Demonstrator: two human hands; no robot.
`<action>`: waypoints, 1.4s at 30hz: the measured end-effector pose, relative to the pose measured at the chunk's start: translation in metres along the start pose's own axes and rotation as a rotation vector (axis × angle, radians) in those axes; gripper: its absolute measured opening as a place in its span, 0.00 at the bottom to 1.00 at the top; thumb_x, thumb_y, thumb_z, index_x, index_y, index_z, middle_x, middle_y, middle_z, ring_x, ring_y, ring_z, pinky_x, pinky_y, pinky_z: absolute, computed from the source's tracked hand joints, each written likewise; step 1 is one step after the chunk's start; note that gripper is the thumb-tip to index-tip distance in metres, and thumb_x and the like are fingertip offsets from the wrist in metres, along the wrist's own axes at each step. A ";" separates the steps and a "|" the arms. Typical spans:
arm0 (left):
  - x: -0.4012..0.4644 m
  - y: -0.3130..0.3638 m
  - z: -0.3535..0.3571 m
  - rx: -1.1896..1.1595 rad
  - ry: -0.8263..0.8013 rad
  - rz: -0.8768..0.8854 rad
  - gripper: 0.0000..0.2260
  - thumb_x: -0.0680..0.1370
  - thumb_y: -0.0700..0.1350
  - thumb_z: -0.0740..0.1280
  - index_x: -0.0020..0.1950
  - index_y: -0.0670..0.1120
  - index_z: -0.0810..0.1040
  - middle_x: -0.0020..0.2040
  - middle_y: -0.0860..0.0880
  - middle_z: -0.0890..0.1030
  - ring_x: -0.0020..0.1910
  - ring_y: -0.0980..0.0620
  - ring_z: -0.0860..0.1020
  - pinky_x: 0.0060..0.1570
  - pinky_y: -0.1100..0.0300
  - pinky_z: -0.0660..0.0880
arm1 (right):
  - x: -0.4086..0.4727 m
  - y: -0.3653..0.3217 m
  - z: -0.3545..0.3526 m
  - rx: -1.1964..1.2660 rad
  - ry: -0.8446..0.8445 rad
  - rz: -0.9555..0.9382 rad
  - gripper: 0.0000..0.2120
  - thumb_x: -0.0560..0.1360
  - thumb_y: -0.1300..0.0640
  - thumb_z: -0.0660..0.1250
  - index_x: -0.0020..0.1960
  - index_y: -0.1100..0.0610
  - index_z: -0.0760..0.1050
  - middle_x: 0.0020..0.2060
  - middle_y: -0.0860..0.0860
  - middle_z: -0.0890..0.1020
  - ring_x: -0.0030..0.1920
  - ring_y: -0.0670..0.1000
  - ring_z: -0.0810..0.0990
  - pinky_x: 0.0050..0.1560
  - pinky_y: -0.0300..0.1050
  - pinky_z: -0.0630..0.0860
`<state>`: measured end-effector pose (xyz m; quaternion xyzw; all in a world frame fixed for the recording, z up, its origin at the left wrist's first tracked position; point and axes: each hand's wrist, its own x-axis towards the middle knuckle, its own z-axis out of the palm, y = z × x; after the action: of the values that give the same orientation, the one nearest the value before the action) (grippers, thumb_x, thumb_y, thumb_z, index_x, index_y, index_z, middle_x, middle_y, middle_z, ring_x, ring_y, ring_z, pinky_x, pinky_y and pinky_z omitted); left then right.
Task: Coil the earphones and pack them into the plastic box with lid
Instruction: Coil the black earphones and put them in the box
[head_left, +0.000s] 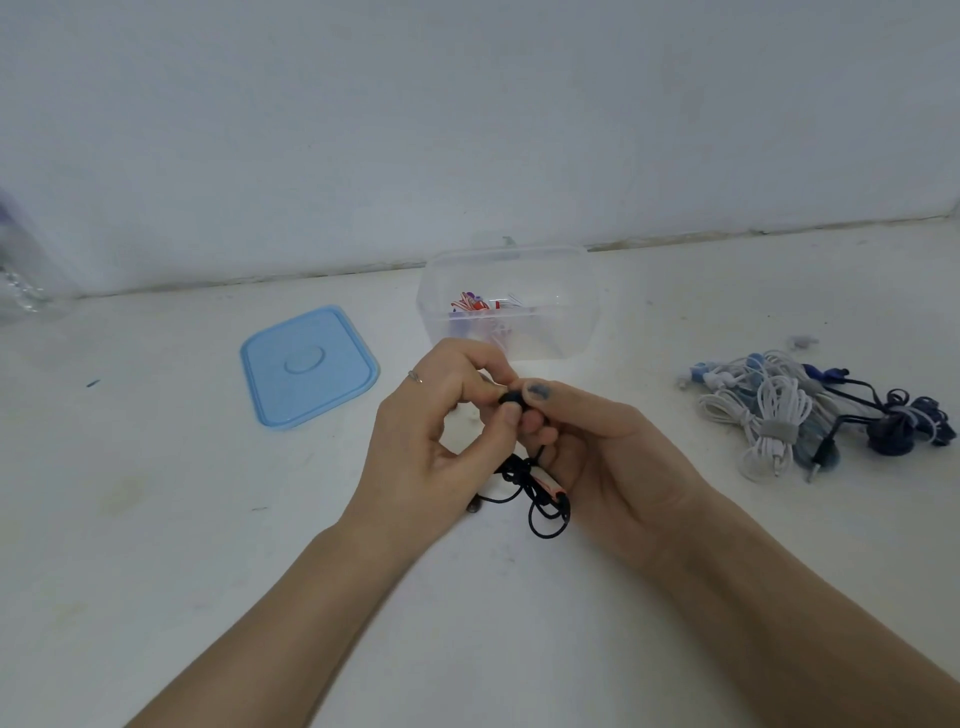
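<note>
From where I watch, both grips are busy at the middle of the counter (156, 493). The left hand (436, 431) has its fingers curled, thumb and forefinger pinching a small black earbud (511, 399) from the near side, and the right hand (587, 441) pinches the same bud from the other side, its thumb laid over the top. Neither grip is slack; both are closed tight on that one small piece, which I judge gives a fixed end to wind from. The rest of the black earphones (540, 493) hangs below the hands in loose loops, with a pale inline piece showing among them and one end trailing onto the counter. I judge the coil is barely begun.

Just beyond the hands stands the clear plastic box (571, 322), open, with some red and purple earphones (470, 304) already lying inside. It sits close, I think, so each finished coil can be dropped straight in. Its blue lid (309, 366) lies flat to the left, apart from the box, out of the way until packing ends. To the right waits a pile of white, blue and dark earphones (810, 410), some bundled with ties, within easy reach of the right hand.
</note>
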<state>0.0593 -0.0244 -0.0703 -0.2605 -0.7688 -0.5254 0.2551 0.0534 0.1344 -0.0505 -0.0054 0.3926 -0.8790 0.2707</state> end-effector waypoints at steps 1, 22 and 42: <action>0.000 0.000 -0.001 0.029 -0.008 0.012 0.05 0.77 0.38 0.67 0.43 0.39 0.73 0.51 0.48 0.79 0.48 0.45 0.79 0.47 0.51 0.76 | 0.001 0.000 -0.001 0.013 -0.013 -0.010 0.06 0.68 0.61 0.69 0.44 0.62 0.81 0.34 0.52 0.77 0.30 0.43 0.74 0.31 0.32 0.74; 0.002 0.001 -0.007 0.318 -0.028 0.107 0.05 0.77 0.33 0.71 0.42 0.36 0.76 0.51 0.46 0.79 0.48 0.52 0.77 0.46 0.69 0.68 | 0.002 0.002 -0.003 0.011 -0.101 0.019 0.13 0.73 0.60 0.66 0.56 0.64 0.75 0.40 0.53 0.72 0.32 0.43 0.71 0.33 0.34 0.71; -0.002 0.004 -0.005 0.208 -0.004 0.107 0.04 0.77 0.32 0.69 0.50 0.38 0.79 0.49 0.48 0.79 0.47 0.51 0.79 0.49 0.60 0.75 | 0.005 0.004 -0.004 0.049 -0.049 -0.008 0.14 0.70 0.62 0.68 0.55 0.65 0.76 0.42 0.54 0.78 0.34 0.44 0.75 0.35 0.33 0.75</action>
<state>0.0641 -0.0280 -0.0677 -0.2745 -0.8047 -0.4277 0.3069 0.0502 0.1328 -0.0570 -0.0216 0.3642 -0.8890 0.2768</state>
